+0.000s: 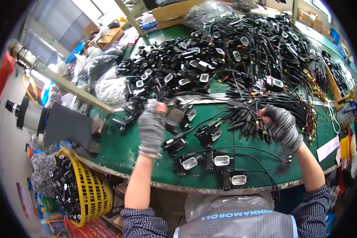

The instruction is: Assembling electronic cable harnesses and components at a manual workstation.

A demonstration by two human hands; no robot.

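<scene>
Green worktop point(119, 154) viewed from above, its near edge curved toward the body. The left hand point(151, 129), in a grey striped glove with the fingertips bare, is placed over the left part of the worktop, just beside a black housing point(175, 117); its thumb is seen raised, the other fingers are largely hidden behind the hand, and whether the housing is gripped cannot be told. The right hand point(282, 126), gloved alike, is held over the right part at a fanned bundle of black cables point(250, 117); its fingers are curled, with thumb and forefinger brought close together, and whether a cable is pinched cannot be told. Between the hands and the near edge, several black units with clear-windowed faces point(221, 160) are laid out separately, thin leads being trailed from some of them toward the right. A pale metal strip point(210, 98) is crossed by cables behind the hands. Beyond it, a large heap of black parts point(226, 51) is piled toward the far edge. Clear plastic bags point(111, 87) are gathered at the left edge, a white paper slip point(328, 148) is placed at the right edge, and a yellow basket point(94, 194) of black parts is stood below the near left corner.
</scene>
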